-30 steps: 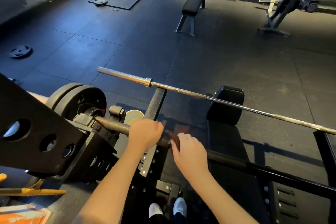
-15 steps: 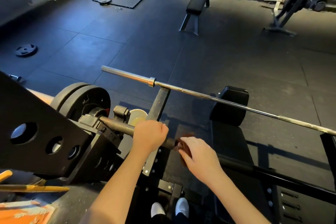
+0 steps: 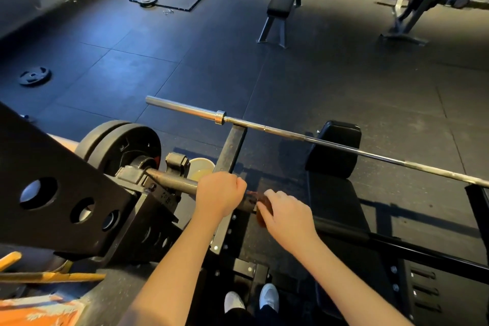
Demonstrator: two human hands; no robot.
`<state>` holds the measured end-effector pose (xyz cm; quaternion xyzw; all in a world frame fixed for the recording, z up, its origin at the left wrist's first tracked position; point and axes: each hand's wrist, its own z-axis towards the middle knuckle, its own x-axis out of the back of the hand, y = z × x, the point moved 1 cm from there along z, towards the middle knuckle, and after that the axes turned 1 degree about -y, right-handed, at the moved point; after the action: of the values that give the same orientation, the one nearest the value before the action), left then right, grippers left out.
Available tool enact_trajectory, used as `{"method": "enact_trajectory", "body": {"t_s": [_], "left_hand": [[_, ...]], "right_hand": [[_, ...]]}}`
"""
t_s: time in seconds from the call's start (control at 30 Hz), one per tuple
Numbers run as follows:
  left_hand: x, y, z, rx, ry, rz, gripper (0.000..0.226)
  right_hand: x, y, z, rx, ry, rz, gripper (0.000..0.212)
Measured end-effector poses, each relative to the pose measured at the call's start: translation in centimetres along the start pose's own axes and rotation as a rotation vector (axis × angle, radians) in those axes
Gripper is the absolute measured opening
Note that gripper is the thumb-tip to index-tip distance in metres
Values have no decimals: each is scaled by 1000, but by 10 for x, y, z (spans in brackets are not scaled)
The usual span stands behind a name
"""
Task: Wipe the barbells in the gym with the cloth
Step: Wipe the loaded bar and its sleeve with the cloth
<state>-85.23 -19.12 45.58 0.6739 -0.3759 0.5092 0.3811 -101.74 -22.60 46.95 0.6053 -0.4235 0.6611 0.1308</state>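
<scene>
Since black weight plates (image 3: 127, 148) sit on the left end of the dark barbell (image 3: 172, 182) on the rack, the bar should not roll much. The left hand (image 3: 219, 197) wraps its fingers tight round it to help. Just to its right, the right hand (image 3: 288, 217) bends its fingers over the brown cloth (image 3: 256, 195) and holds it on the bar. To wipe well, I think it should squeeze the cloth round the bar and slide slowly toward the rack's right end, so no side is missed. One pale cup (image 3: 202, 169) stands behind the dark bar, near the left hand, with something yellowish inside; I cannot tell what.
</scene>
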Motion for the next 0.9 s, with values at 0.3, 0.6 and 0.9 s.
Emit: {"method": "enact_trajectory", "body": {"t_s": [0.3, 0.6, 0.9], "left_hand": [[1, -1, 3, 12, -72, 46, 36], [0, 0, -3, -136, 34, 144, 34], [-3, -1, -1, -107, 41, 130, 40]], "right_hand": [[5, 20, -28, 5, 11, 77, 33], [-7, -2, -6, 81, 125, 12, 25], [-3, 68, -68, -76, 324, -102, 38]]}}
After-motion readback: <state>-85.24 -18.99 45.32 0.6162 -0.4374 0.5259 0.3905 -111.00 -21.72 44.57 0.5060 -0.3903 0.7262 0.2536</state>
